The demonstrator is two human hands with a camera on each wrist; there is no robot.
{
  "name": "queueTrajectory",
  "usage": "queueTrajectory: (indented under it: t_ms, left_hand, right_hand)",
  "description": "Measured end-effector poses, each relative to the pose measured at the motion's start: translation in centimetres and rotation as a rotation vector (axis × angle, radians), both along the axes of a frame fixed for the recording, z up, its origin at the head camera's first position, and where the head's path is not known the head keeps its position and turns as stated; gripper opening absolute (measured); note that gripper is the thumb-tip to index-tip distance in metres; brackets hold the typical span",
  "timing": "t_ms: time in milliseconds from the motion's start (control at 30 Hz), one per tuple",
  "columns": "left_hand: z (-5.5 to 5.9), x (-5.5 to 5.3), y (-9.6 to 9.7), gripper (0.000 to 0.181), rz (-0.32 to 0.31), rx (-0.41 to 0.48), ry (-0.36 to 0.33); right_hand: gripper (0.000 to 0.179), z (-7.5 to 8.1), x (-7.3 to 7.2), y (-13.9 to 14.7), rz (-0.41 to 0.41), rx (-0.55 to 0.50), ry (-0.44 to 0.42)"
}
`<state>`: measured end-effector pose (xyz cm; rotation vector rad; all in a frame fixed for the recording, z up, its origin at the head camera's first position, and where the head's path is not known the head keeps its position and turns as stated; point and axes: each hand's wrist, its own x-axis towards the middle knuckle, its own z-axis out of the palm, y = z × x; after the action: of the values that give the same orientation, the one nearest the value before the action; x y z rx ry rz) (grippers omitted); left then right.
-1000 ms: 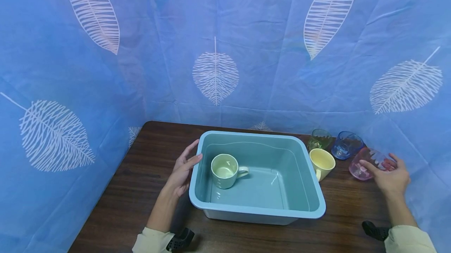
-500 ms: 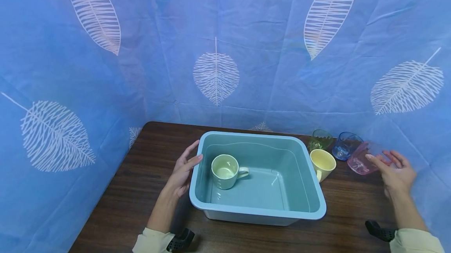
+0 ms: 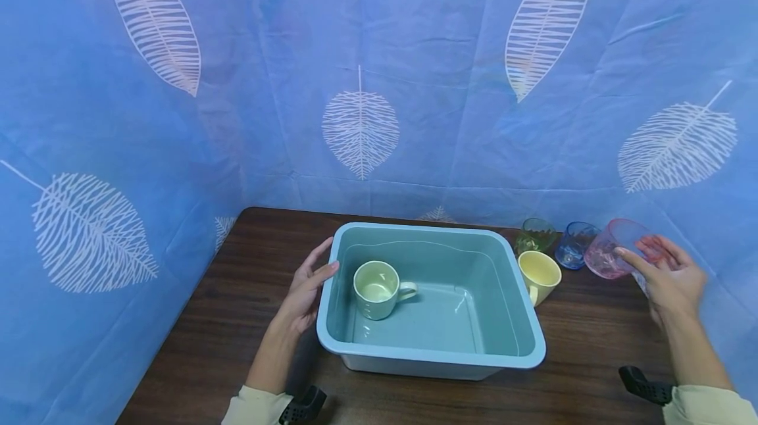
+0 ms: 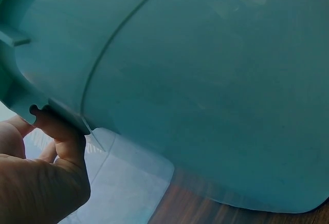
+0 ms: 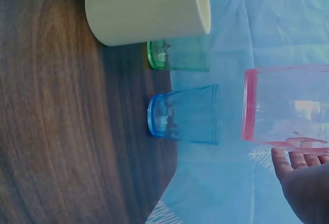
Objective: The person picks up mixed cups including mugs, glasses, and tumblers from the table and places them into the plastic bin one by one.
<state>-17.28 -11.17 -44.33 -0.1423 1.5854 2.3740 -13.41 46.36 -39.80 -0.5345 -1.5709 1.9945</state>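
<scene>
My right hand (image 3: 678, 283) grips a clear pink drinking glass (image 3: 611, 255) from its right side, thumb towards me. In the right wrist view the pink glass (image 5: 290, 108) is raised off the table, its thick base apart from the wood. On the left, my left hand (image 3: 303, 290) holds the side rim of a blue-green plastic basin (image 3: 432, 350); in the left wrist view its bent fingers (image 4: 64, 136) touch the rim from below. A pale green mug (image 3: 376, 288) stands inside the basin, handle to the right.
A yellow mug (image 3: 540, 270) stands close to the basin's right wall. Behind it are a green glass (image 3: 535, 235) and a blue glass (image 3: 576, 245). The brown wooden table (image 3: 237, 287) meets a blue leaf-patterned cloth (image 3: 438, 83) at the back and sides.
My right hand has lifted the pink glass off the table and shifted slightly right with it; the glass tilts less. My left hand and the basin stay put.
</scene>
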Motion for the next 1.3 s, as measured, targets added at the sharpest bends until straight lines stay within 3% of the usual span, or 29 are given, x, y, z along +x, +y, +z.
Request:
queueTrajectory:
  t_ms: [400, 900, 1300]
  left_hand:
    - [-0.1, 0.0, 0.0, 0.057, 0.005, -0.001, 0.01]
    - [0.0, -0.1, 0.0, 0.058, 0.01, -0.02, 0.01]
    - [-0.1, -0.2, -0.1, 0.06, -0.005, -0.018, 0.01]
  right_hand:
    - [0.067, 0.9, 0.2, -1.1, 0.027, 0.075, -0.045]
    - [0.058, 2.6, 0.7, -2.4, 0.118, 0.013, 0.166]
    - [0.062, 3.6, 0.8, -4.1, 0.184, 0.052, 0.243]
